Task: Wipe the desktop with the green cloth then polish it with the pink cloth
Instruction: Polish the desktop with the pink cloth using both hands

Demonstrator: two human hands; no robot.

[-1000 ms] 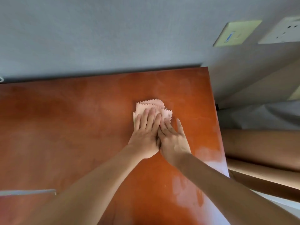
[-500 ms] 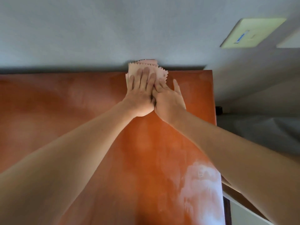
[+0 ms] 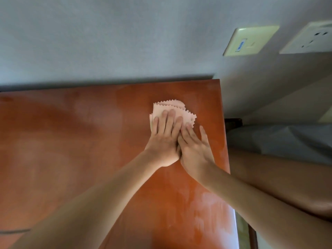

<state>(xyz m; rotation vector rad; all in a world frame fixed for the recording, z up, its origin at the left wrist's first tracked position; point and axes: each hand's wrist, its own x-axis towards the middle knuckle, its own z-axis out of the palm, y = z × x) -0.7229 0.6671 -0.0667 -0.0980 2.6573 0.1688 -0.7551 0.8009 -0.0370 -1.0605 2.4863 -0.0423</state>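
Grey wall (image 3: 107, 42) backs an orange-brown desk (image 3: 71, 150), with a yellowed switch plate (image 3: 250, 40) and a white socket (image 3: 309, 39) up at two o'clock. On the desk, toward one o'clock from its middle and near the right edge, lies the folded pink cloth (image 3: 170, 109) with its zigzag-cut edges. Left hand (image 3: 164, 141) presses flat on it, fingers straight and close together. Right hand (image 3: 195, 150) lies flat beside it, fingers extended; its fingertips (image 3: 188, 125) reach the cloth's lower right corner.
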